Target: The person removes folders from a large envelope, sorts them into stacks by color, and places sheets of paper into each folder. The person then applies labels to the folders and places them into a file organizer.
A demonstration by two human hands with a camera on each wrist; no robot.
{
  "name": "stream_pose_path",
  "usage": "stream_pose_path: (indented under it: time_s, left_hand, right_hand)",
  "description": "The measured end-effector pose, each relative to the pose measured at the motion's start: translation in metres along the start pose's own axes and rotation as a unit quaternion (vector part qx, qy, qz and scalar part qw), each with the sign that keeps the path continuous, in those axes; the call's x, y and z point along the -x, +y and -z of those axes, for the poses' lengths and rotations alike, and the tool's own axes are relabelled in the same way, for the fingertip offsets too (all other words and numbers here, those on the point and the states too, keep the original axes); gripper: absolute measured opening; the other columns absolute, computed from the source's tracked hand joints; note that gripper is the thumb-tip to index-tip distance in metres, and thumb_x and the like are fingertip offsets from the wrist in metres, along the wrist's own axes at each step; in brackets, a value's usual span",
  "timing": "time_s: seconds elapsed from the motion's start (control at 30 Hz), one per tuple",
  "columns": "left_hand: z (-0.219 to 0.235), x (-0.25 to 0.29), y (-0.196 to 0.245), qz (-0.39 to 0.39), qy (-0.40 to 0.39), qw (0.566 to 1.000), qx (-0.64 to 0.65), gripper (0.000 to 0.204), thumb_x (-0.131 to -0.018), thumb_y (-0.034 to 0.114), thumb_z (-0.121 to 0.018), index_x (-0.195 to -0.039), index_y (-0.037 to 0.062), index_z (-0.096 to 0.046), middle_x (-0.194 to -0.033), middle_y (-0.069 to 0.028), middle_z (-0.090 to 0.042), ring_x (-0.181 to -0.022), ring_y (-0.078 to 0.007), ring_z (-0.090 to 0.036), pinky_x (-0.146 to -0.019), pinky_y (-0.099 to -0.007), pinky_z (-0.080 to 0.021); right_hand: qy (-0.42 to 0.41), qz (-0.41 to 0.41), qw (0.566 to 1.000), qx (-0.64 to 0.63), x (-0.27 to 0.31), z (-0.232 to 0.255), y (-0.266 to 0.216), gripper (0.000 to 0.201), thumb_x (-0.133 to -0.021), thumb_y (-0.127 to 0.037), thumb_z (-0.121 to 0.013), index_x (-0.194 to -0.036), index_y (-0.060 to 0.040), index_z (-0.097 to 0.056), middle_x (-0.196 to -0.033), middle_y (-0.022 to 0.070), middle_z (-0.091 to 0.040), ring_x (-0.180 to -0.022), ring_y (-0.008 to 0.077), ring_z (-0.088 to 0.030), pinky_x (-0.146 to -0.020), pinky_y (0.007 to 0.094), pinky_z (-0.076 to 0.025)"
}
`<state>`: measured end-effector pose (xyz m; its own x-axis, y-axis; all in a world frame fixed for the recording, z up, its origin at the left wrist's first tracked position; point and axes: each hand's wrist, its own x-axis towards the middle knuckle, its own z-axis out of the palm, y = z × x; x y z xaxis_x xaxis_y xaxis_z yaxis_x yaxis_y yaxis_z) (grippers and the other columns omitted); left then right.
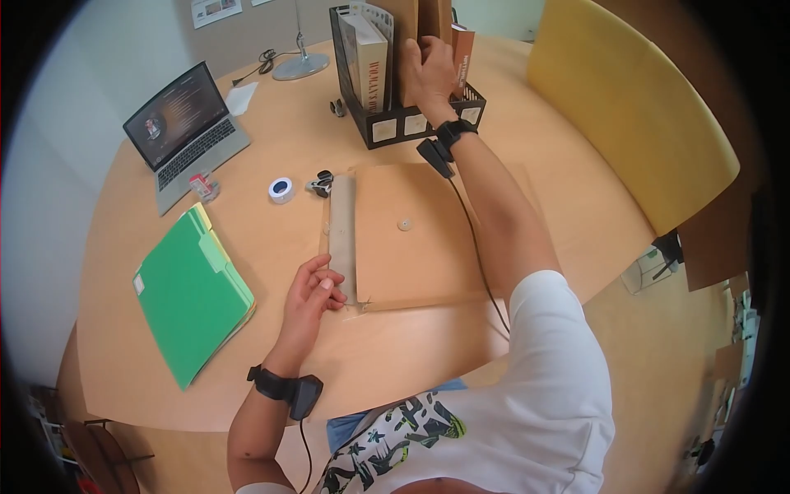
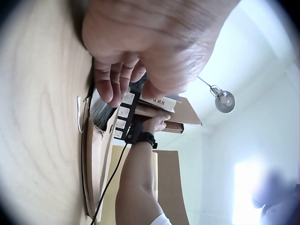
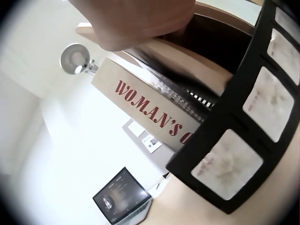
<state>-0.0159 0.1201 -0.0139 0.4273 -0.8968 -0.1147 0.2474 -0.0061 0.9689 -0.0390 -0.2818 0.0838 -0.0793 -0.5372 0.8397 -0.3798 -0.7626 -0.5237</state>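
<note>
A large brown envelope (image 1: 411, 239) lies flat in the middle of the round wooden table (image 1: 288, 362), its flap (image 1: 341, 239) at the left. My left hand (image 1: 317, 288) is at its near left corner, curled fingers (image 2: 115, 89) and thumb on the flap's edge (image 2: 91, 140). My right hand (image 1: 428, 70) reaches far over the table and grips an upright brown folder (image 1: 407, 25) standing in the black file rack (image 1: 395, 123). In the right wrist view the hand (image 3: 136, 23) sits on top of the folder, beside a book (image 3: 154, 117) with red lettering.
A green folder (image 1: 193, 292) lies at the near left, an open laptop (image 1: 185, 123) at the far left. A tape roll (image 1: 281, 189) and a binder clip (image 1: 321, 183) sit by the envelope's far corner. A lamp base (image 1: 300, 66) stands behind; a yellow chair (image 1: 634, 107) is right.
</note>
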Motion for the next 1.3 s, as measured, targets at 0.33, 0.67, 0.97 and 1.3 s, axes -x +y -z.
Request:
stream_pose_path:
  time_s: [0.33, 0.67, 0.97, 1.3]
  left_hand:
    - [0.0, 0.001, 0.0, -0.009, 0.003, 1.0, 0.014, 0.039, -0.096, 0.014, -0.048, -0.132, 0.0022, -0.041, -0.099, -0.0076, -0.056, -0.079, -0.0121, -0.057, -0.071, -0.0247, -0.048]
    - [-0.002, 0.002, 0.001, -0.01, 0.009, 1.0, 0.005, 0.039, -0.096, 0.016, -0.049, -0.132, 0.0022, -0.041, -0.097, -0.0083, -0.056, -0.078, -0.0123, -0.057, -0.07, -0.0246, -0.049]
    - [-0.002, 0.0, -0.002, -0.021, 0.022, 1.0, 0.003, 0.042, -0.094, 0.017, -0.052, -0.131, 0.0021, -0.042, -0.096, -0.008, -0.057, -0.075, -0.0117, -0.057, -0.068, -0.0239, -0.049]
    - [-0.003, 0.0, -0.008, -0.056, 0.041, 0.997, -0.036, 0.045, -0.094, 0.021, -0.053, -0.133, 0.001, -0.04, -0.094, -0.0079, -0.056, -0.074, -0.0113, -0.056, -0.068, -0.0235, -0.05]
  right_hand:
    - [-0.132, -0.126, 0.98, 0.083, -0.007, 0.004, 0.082, 0.034, -0.087, -0.037, -0.056, -0.098, -0.0081, -0.068, -0.097, 0.021, -0.066, -0.094, 0.0395, -0.062, -0.08, 0.0471, -0.048]
    - [0.132, -0.038, 0.987, -0.078, -0.069, 0.044, 0.107, 0.033, -0.089, -0.032, -0.06, -0.083, -0.0001, -0.063, -0.073, 0.0186, -0.065, -0.069, 0.036, -0.063, -0.064, 0.0413, -0.047]
    - [0.166, -0.04, 0.985, -0.028, -0.125, 0.281, 0.253, 0.036, -0.087, -0.033, -0.067, -0.084, 0.0028, -0.065, -0.076, 0.0059, -0.066, -0.069, 0.0092, -0.053, -0.064, 0.0294, -0.046]
    - [0.028, -0.158, 0.98, 0.118, -0.085, 0.452, 0.38, 0.036, -0.085, -0.029, -0.067, -0.099, 0.0047, -0.064, -0.089, 0.0127, -0.069, -0.08, 0.0231, -0.063, -0.072, 0.0343, -0.048]
